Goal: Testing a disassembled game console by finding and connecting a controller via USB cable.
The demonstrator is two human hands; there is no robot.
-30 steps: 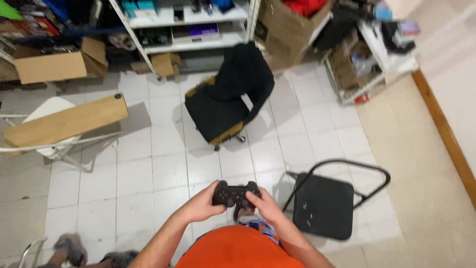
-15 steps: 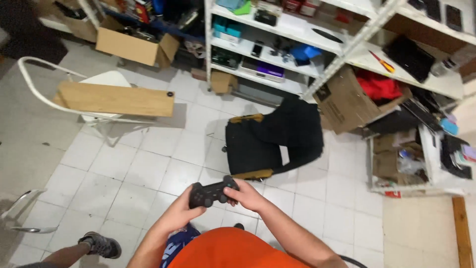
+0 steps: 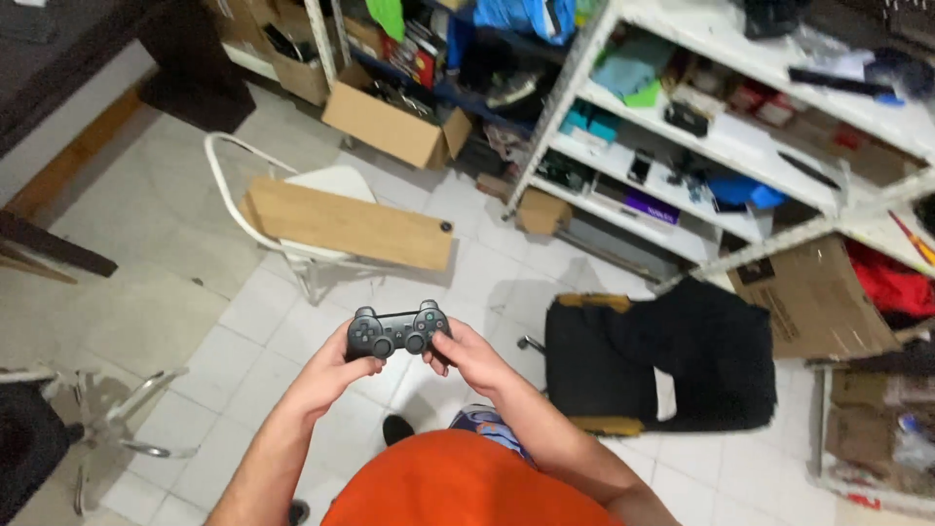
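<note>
A black game controller (image 3: 397, 332) with two thumbsticks is held out in front of my orange shirt, above the white tiled floor. My left hand (image 3: 336, 368) grips its left handle from below, thumb up on the face. My right hand (image 3: 467, 353) wraps the right handle, thumb resting near the right stick. Both forearms reach up from the bottom of the head view.
A white chair (image 3: 292, 209) carrying a wooden board (image 3: 346, 226) stands ahead left. A black chair draped with dark cloth (image 3: 662, 356) lies on the right. White shelves (image 3: 740, 146) full of clutter and cardboard boxes (image 3: 390, 122) line the back. A chair base (image 3: 88, 409) sits at the left.
The view has swung left and tilted, so the shelves and black chair shifted right. Both hands keep their hold on the controller, which now appears closer and larger.
</note>
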